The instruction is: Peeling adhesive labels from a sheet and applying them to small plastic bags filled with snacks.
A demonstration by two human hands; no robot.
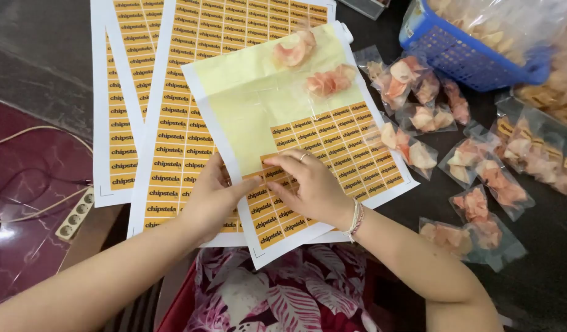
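Orange-labelled sticker sheet, upper half peeled yellow.

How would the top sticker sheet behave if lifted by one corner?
The sticker sheet would probably flop: it looks thin and creased. It likely weighs little. The two chip bags on its peeled yellow part could slide off, while both hands, left hand and right hand, press its lower edge.

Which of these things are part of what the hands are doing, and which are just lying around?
In use: left hand, right hand, top sticker sheet, chip bags.

Lying about: blue basket, power strip, cables, spare sticker sheets.
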